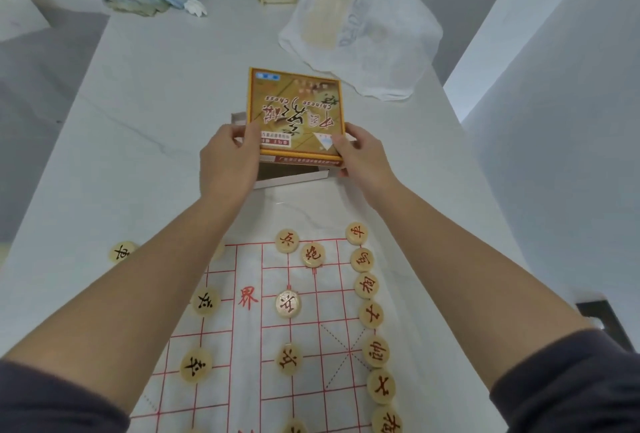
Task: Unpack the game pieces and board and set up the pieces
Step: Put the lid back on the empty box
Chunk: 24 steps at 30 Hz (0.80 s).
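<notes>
Head view: "Chinese Chess" box lid (296, 110)

"Chinese Chess" is printed, upside down to the camera, on the box lid (296, 110), the red character 界 is marked on the board (249, 297), and red or dark Chinese characters are inscribed on the round pieces (370, 315).

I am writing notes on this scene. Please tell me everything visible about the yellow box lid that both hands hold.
The box lid is square, looks like cardboard, with an orange-yellow border, a brown-gold picture, red calligraphy and the words "Chinese Chess", upside down to the camera. It is tilted, near edge raised, above the open white box base. The left hand grips its left edge, the right hand its right corner.
</notes>
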{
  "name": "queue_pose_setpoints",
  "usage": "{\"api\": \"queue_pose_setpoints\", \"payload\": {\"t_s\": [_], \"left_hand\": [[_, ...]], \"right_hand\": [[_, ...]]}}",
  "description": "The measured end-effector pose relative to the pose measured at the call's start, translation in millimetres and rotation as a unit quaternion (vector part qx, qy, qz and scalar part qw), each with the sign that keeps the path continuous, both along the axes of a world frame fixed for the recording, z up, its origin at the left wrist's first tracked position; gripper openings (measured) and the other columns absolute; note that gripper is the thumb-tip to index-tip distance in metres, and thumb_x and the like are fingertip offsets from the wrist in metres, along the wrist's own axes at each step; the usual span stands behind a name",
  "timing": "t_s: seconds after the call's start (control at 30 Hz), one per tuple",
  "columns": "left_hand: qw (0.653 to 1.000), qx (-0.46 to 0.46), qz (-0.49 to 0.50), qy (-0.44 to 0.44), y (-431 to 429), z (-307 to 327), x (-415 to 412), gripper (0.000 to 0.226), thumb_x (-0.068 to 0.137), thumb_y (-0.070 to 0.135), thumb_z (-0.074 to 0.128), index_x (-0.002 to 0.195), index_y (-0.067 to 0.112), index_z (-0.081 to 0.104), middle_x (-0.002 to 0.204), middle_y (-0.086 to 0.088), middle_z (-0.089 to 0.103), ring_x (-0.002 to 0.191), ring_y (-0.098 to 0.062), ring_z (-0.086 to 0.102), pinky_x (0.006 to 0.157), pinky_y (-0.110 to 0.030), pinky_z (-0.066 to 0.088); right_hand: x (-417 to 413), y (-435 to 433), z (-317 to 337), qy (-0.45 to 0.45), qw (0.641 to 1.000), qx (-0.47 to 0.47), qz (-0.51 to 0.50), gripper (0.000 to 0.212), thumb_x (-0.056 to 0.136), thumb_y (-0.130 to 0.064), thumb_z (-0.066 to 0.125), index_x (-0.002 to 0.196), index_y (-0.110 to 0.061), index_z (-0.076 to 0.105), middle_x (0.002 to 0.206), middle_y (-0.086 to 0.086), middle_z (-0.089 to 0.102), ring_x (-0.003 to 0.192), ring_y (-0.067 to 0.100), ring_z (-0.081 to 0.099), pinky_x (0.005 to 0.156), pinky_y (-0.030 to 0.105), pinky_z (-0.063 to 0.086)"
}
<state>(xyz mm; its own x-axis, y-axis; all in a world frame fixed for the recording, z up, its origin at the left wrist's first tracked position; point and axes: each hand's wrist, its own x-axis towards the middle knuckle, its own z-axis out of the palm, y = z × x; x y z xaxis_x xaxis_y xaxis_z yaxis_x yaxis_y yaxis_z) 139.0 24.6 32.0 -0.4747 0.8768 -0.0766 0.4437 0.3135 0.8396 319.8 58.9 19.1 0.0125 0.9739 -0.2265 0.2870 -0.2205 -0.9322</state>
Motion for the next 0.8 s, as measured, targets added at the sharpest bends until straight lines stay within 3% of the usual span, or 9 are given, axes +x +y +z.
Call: {"api": "queue_pose_setpoints", "payload": {"t_s": [0.13, 0.3, 0.43, 0.53, 0.63, 0.73, 0.8], "left_hand": [[0.998, -0.045, 0.027, 0.046, -2, -8, -7, 0.041, 0.094, 0.051, 0.036, 0.107, 0.016, 0.053, 0.1, -0.002, 0.063, 0.089, -0.02, 0.061, 0.075, -0.036, 0.052], [0.995, -0.08, 0.024, 0.045, 0, -13, -10, 0.035, 0.096, 0.045, 0.035, 0.101, 0.013, 0.047, 0.098, -0.006, 0.061, 0.084, -0.02, 0.056, 0.062, -0.03, 0.04], [0.998, -0.059, 0.026, -0.004, -1, -14, -13, 0.032, 0.098, 0.041, 0.036, 0.104, 0.012, 0.046, 0.1, -0.004, 0.058, 0.087, -0.017, 0.056, 0.055, -0.023, 0.038], [0.998, -0.039, 0.033, -0.031, -6, -16, -18, 0.031, 0.096, 0.041, 0.038, 0.107, 0.012, 0.047, 0.103, -0.002, 0.06, 0.089, -0.018, 0.059, 0.061, -0.024, 0.044], [0.998, -0.039, 0.034, -0.019, -11, -20, -20, 0.029, 0.098, 0.037, 0.039, 0.107, 0.011, 0.047, 0.1, -0.001, 0.056, 0.087, -0.016, 0.054, 0.055, -0.019, 0.035], [0.997, -0.065, 0.033, -0.004, -6, -30, -26, 0.034, 0.097, 0.036, 0.039, 0.107, 0.007, 0.053, 0.101, -0.005, 0.061, 0.085, -0.018, 0.054, 0.053, -0.021, 0.035], [0.995, -0.101, 0.024, 0.004, -4, -36, -31, 0.038, 0.097, 0.037, 0.038, 0.107, 0.005, 0.057, 0.102, -0.009, 0.065, 0.081, -0.02, 0.056, 0.052, -0.024, 0.035]], "right_hand": [[-13, 8, 2, -0.074, 0.996, 0.023, 0.046, 0.037, 0.1, -0.032, 0.046, 0.134, -0.02, 0.053, 0.108, -0.001, 0.068, 0.089, 0.011, 0.066, 0.085, 0.034, 0.055], [-21, 12, 1, -0.114, 0.991, 0.023, 0.06, 0.038, 0.102, -0.032, 0.039, 0.136, -0.02, 0.05, 0.117, 0.001, 0.066, 0.091, 0.011, 0.062, 0.064, 0.013, 0.043], [-21, 8, -1, -0.132, 0.988, 0.041, 0.064, 0.04, 0.103, -0.031, 0.037, 0.14, -0.018, 0.045, 0.119, -0.001, 0.063, 0.095, 0.01, 0.057, 0.062, 0.008, 0.037], [-20, 3, -5, -0.144, 0.984, 0.061, 0.086, 0.036, 0.102, -0.029, 0.039, 0.135, -0.019, 0.051, 0.113, 0.001, 0.066, 0.091, 0.012, 0.059, 0.061, 0.008, 0.039], [-20, 3, -9, -0.156, 0.981, 0.067, 0.096, 0.035, 0.101, -0.028, 0.042, 0.134, -0.019, 0.053, 0.099, 0.0, 0.067, 0.08, 0.011, 0.058, 0.059, 0.004, 0.04], [-23, 5, -16, -0.176, 0.977, 0.068, 0.099, 0.036, 0.099, -0.033, 0.043, 0.132, -0.022, 0.054, 0.101, 0.001, 0.067, 0.084, 0.012, 0.061, 0.059, 0.008, 0.04], [-27, 6, -21, -0.192, 0.974, 0.061, 0.1, 0.039, 0.097, -0.039, 0.042, 0.131, -0.024, 0.055, 0.107, 0.004, 0.066, 0.091, 0.015, 0.062, 0.066, 0.017, 0.043]]}}
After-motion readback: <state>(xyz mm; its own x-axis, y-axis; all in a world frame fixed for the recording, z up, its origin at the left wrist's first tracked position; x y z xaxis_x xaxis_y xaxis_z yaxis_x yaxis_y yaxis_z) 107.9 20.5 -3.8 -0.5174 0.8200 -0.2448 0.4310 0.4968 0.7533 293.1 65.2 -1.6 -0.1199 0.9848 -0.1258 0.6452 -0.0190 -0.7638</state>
